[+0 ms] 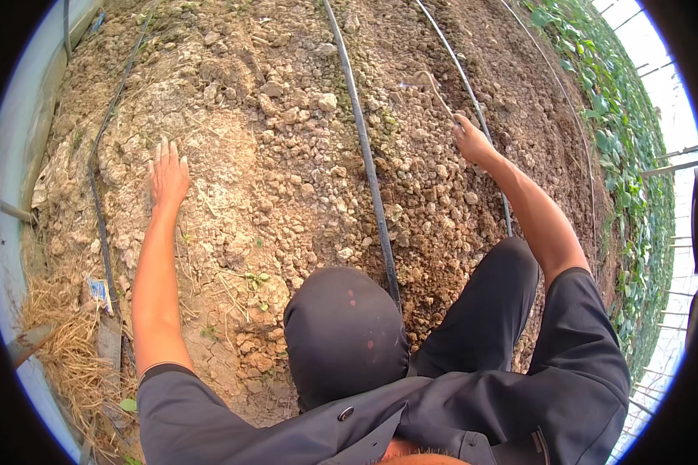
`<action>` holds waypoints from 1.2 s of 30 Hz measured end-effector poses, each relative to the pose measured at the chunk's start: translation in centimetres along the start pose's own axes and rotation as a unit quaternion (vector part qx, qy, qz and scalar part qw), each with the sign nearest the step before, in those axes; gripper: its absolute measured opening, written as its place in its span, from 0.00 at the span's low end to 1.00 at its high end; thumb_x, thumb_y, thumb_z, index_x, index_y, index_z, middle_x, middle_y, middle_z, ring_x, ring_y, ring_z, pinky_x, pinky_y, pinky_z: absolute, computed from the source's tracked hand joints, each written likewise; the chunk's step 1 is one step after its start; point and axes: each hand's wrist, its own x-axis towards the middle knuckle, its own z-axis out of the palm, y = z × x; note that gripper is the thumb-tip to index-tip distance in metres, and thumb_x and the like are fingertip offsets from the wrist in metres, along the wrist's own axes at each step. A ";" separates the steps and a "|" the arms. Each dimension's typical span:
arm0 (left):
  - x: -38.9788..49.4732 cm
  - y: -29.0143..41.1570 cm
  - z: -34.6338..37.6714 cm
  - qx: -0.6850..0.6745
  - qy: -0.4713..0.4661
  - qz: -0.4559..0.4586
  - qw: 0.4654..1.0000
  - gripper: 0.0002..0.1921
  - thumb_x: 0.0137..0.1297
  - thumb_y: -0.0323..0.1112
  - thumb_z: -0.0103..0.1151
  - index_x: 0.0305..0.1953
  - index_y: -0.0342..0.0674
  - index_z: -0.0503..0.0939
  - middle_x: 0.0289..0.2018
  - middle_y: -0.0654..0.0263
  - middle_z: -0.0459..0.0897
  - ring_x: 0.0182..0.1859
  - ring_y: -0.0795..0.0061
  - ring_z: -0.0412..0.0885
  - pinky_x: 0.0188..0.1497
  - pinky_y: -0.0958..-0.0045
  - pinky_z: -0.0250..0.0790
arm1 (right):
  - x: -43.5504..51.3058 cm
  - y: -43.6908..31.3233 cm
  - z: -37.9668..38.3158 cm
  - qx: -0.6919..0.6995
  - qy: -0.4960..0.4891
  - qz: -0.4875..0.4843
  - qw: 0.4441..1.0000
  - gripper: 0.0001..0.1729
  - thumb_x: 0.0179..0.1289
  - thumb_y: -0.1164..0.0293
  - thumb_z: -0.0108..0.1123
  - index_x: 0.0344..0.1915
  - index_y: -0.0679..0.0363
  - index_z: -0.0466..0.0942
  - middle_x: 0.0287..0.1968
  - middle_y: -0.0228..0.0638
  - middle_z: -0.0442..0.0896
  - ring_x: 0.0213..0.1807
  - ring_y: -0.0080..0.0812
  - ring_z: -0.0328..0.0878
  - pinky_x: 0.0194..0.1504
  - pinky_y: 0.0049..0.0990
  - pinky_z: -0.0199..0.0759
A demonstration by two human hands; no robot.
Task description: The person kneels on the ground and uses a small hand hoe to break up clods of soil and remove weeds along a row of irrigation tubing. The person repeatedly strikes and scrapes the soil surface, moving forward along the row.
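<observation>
My left hand (pixel 169 174) reaches forward at the left with its fingers extended over dry, cracked soil (pixel 221 151). Nothing is in it; whether it touches the ground, I cannot tell. At the upper right my right hand (pixel 472 139) is closed on a thin curved hand tool (pixel 438 97), perhaps a small sickle or hook. The tool's bent end points forward and left above the clods and is blurred. A dark drip-irrigation hose (pixel 362 128) runs lengthwise between my two hands. A second hose (pixel 462 70) passes just beside my right hand.
My bent knees, in dark trousers (pixel 346 331), are close in front. Another dark hose (pixel 96 192) lies left of my left hand. Dry straw (pixel 70 349) and a blue-white scrap (pixel 99 290) lie by the plastic sheeting (pixel 6 174). Green leafy plants (pixel 622 163) line the right side.
</observation>
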 end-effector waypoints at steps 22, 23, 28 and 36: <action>-0.3 2.2 4.1 0.040 0.000 0.009 0.999 0.32 0.78 0.45 0.41 0.77 0.41 0.52 0.79 0.57 0.48 0.79 0.63 0.49 0.79 0.50 0.38 | 15.1 -9.9 10.4 -0.166 -0.037 -0.006 0.985 0.36 0.72 0.74 0.36 0.78 0.61 0.43 0.50 0.65 0.81 0.52 0.59 0.81 0.56 0.49 0.74; -0.2 2.4 4.3 0.045 -0.002 0.009 0.999 0.32 0.78 0.45 0.41 0.77 0.41 0.52 0.79 0.57 0.48 0.79 0.63 0.49 0.79 0.50 0.38 | 15.2 -8.5 10.9 -0.179 -0.055 -0.014 0.982 0.37 0.72 0.74 0.37 0.79 0.61 0.41 0.49 0.66 0.81 0.52 0.59 0.81 0.57 0.49 0.74; -0.4 1.7 4.4 0.063 0.001 0.006 0.998 0.31 0.78 0.46 0.40 0.77 0.41 0.52 0.79 0.58 0.49 0.79 0.64 0.49 0.80 0.51 0.38 | 10.5 -8.3 10.7 -0.186 -0.130 -0.021 0.974 0.37 0.72 0.76 0.36 0.78 0.63 0.41 0.52 0.70 0.78 0.48 0.56 0.84 0.52 0.45 0.78; -0.3 2.3 4.5 0.072 -0.020 -0.005 0.997 0.31 0.78 0.46 0.40 0.78 0.46 0.50 0.78 0.61 0.50 0.79 0.65 0.50 0.80 0.52 0.39 | 3.6 -2.1 9.3 -0.194 -0.154 -0.008 0.969 0.33 0.75 0.75 0.39 0.77 0.64 0.48 0.42 0.66 0.82 0.31 0.41 0.84 0.25 0.38 0.78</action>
